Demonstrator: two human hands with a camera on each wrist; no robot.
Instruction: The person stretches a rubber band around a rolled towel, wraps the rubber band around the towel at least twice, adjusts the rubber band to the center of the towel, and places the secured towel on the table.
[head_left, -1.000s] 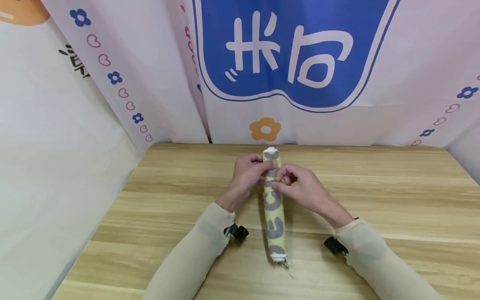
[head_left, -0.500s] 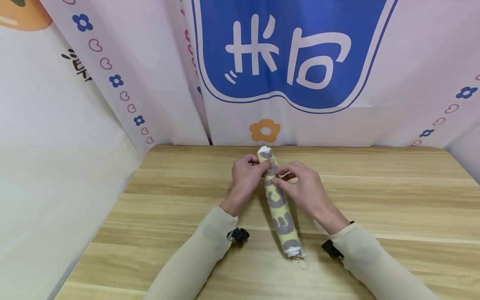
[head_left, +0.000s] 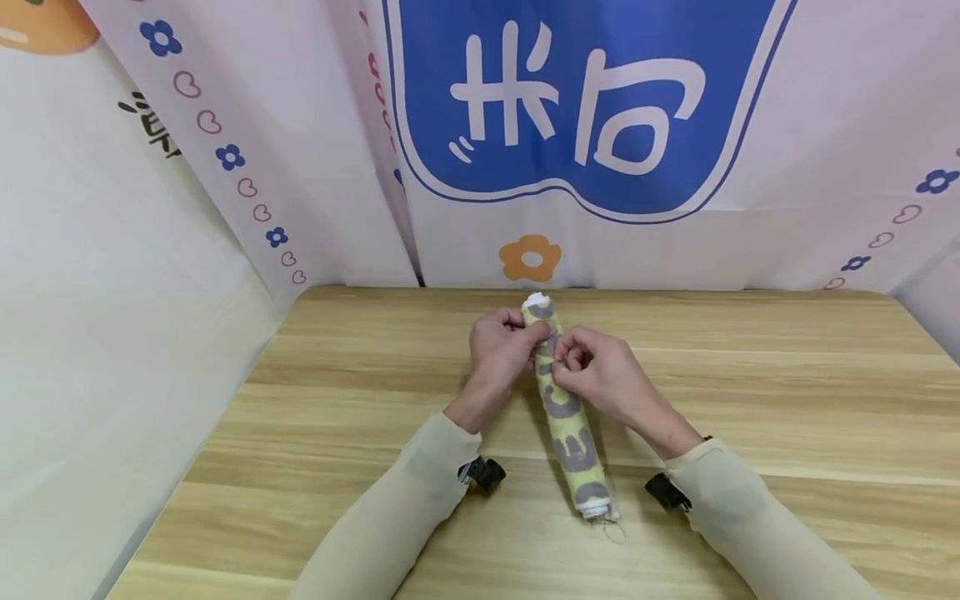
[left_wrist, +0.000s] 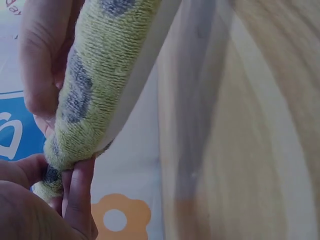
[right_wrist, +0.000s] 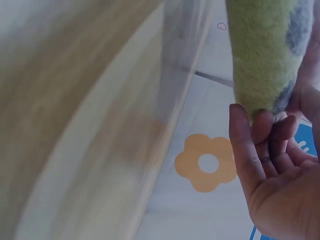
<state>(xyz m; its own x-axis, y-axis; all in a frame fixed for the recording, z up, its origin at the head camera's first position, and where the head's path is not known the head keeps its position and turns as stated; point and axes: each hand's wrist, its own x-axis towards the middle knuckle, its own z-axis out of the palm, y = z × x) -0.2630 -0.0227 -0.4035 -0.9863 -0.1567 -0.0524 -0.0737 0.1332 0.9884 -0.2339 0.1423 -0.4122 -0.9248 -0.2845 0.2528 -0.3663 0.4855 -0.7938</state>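
Both hands pinched the rolled towel (head_left: 564,400) near its far end: left hand (head_left: 501,346) curled round it from the left, right hand (head_left: 596,375) nipping the wrap from the right. From my remote seat I read it like this. Wooden table (head_left: 750,392) carried the roll, which lay lengthwise near mid-table, near end angled slightly right. Roll itself looked soft, light terry, yellow-green with grey letters; I judged it would squash and unwind if gripped loosely. Best hold was around the body, over the loose edge. Left fingers (left_wrist: 80,195) pressed into the pile. Loose thread (head_left: 615,529) trailed at the near end.
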